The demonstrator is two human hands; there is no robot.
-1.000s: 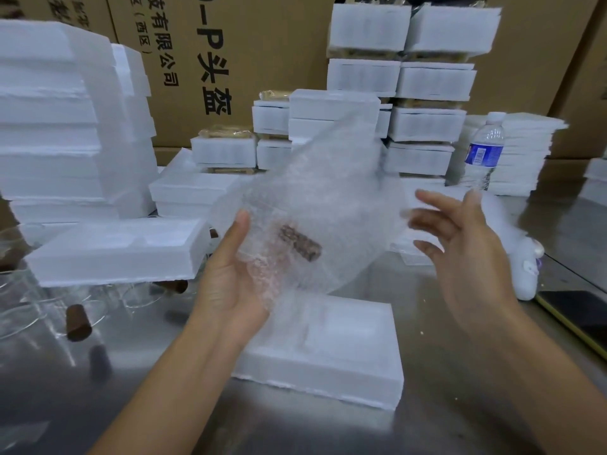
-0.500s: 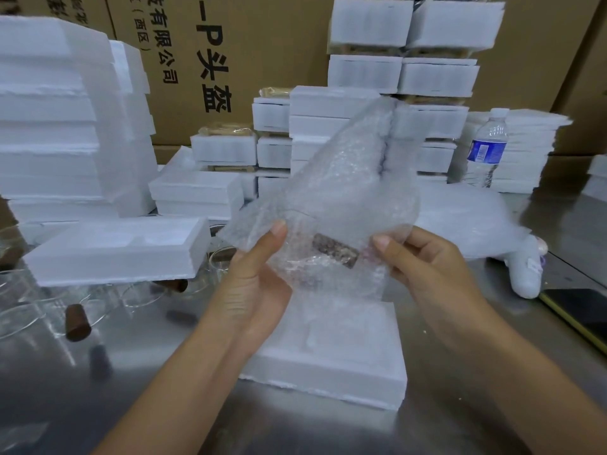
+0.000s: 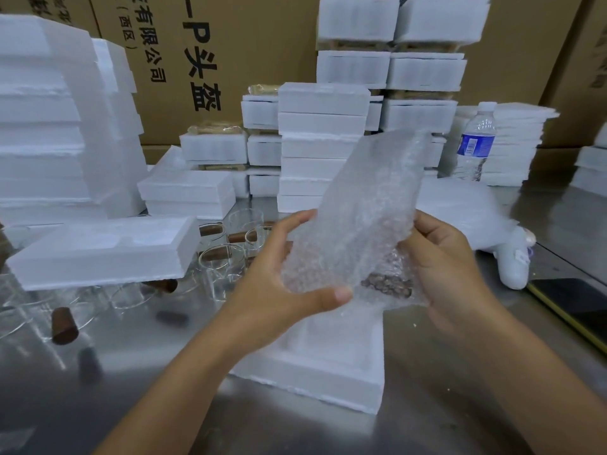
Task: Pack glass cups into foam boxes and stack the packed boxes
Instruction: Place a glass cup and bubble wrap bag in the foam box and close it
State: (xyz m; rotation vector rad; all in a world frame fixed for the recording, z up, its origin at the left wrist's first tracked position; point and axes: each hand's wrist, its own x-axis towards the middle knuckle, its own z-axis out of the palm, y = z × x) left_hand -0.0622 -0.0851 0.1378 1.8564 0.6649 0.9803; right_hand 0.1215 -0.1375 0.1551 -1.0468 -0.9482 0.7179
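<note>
A bubble-wrap bag with a glass cup inside, its brown handle showing through, is held above the table. My left hand grips the bag's lower left side. My right hand grips its right side. Below the bag lies an open white foam box on the metal table. Several bare glass cups with brown handles stand at the left centre. A foam lid rests on top of some of them.
Stacks of foam boxes fill the back and a tall stack stands at the left. A water bottle, a roll of bubble wrap and a dark phone sit at the right. Cardboard cartons form the back wall.
My right hand came in from open and took hold of the bag's right side. Both hands folded the bag narrower and the cup's handle moved lower and to the right.
</note>
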